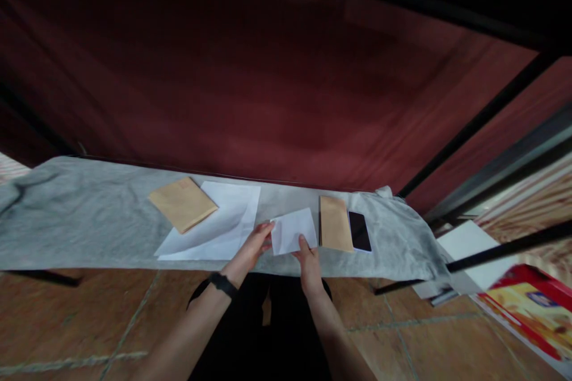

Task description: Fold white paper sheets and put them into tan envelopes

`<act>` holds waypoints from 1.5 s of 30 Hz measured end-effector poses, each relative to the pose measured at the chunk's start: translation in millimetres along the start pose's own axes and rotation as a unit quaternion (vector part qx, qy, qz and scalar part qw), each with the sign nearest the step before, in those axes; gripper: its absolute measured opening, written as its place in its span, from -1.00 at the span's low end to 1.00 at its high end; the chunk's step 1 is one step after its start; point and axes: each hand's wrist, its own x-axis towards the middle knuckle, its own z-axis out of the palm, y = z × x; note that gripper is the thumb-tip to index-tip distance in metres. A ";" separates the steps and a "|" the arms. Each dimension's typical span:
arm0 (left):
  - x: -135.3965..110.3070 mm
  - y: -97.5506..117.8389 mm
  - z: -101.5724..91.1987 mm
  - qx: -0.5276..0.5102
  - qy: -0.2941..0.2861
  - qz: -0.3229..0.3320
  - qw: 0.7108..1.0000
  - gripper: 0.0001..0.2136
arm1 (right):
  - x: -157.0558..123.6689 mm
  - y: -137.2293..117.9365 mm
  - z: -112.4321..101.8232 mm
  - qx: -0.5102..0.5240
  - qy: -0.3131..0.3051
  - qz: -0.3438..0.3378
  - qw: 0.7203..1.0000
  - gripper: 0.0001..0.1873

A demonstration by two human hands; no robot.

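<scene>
A folded sheet of white paper [290,229] is held between both hands, just above the grey cloth. My left hand [259,241] grips its left edge, fingers partly beneath it. At the lower right, my right hand [307,253] pinches the sheet, thumb on top and fingers under. Left of the hands lie larger white sheets [230,226], and several brown envelopes [183,203] rest partly on them. Close to the right hand is another brown envelope or small stack [335,223], beside a dark-screened phone [360,231].
The narrow table is covered by a grey cloth [89,214]. A dark red panel [268,83] rises behind it, with black metal bars [473,125] at the right. On the tiled floor at the right are a white box [473,250] and a red-and-yellow package [531,309].
</scene>
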 end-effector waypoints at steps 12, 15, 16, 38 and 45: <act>38.3 -42.5 -11.2 0.188 0.049 0.136 0.972 -0.51 | 27.1 62.1 -21.1 -0.094 0.059 -0.017 0.994 -0.47; 45.2 -47.7 -15.0 0.247 0.074 0.154 0.954 -0.48 | 26.9 64.1 -31.2 -0.161 0.067 -0.056 0.983 -0.48; 46.6 -49.7 -15.7 0.265 0.083 0.160 0.947 -0.46 | 25.6 64.0 -33.0 -0.185 0.069 -0.071 0.978 -0.50; 10.3 -97.4 7.9 0.670 0.014 0.362 0.648 -0.37 | 12.8 75.2 -18.7 -0.558 -0.033 -0.287 0.778 -0.44; -1.3 -91.4 -8.5 0.706 0.024 0.355 0.612 -0.24 | 9.5 76.2 -26.2 -0.554 -0.012 -0.312 0.771 -0.34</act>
